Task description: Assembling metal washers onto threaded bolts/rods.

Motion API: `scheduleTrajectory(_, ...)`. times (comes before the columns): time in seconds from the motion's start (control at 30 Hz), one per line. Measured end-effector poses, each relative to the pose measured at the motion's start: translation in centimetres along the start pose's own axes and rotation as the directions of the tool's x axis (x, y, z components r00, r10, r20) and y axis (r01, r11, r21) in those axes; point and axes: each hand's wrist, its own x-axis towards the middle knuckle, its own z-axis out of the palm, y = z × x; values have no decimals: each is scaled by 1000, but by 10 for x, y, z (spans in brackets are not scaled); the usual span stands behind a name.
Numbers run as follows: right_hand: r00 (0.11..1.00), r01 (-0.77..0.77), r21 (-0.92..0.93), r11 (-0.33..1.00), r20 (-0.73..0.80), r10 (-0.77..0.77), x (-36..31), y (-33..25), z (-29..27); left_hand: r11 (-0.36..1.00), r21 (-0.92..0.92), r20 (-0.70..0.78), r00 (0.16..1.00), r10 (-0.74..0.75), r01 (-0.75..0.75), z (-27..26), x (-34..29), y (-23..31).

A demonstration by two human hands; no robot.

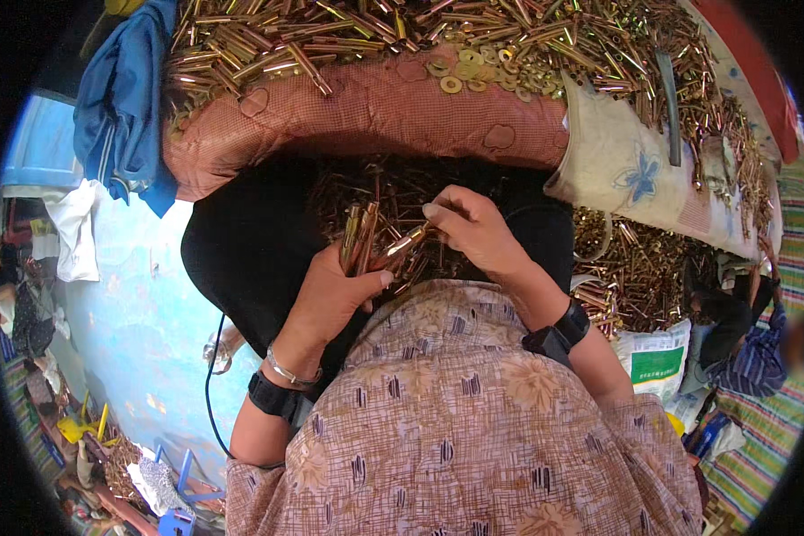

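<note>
My left hand [317,299] is closed round several shiny brass-coloured metal tubes [362,237], most of them standing up out of the fist. One more metal tube [404,248] slants from its thumb toward my right hand [482,237]. The right fingers are pinched together at that tube's upper end; what lies between the fingertips is too small to make out. Both hands are over my lap, where a dark heap of similar tubes [330,201] shows behind them.
Across the front runs a padded red-brown cloth edge [348,116], with piled metal tubes [545,40] and flat round washers [473,70] beyond it. More tubes [643,268] lie at the right by a white sack [657,357]. Another person [759,357] sits at far right. A blue cloth [125,98] hangs at left.
</note>
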Motion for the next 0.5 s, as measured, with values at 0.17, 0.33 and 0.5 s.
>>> scheduleTrajectory(0.17,1000,-20,19,1000,16,20,0,-6,6,999,34,-32,999,10,-9,-2,-5,-3)
scheduleTrajectory(0.33,999,25,226,974,31,-33,-3,2,8,997,68,-60,997,38,-34,1,-6,-5)
scheduleTrajectory(0.5,992,-103,32,994,71,100,-3,-7,4,995,85,-58,997,49,-44,0,-6,-6)
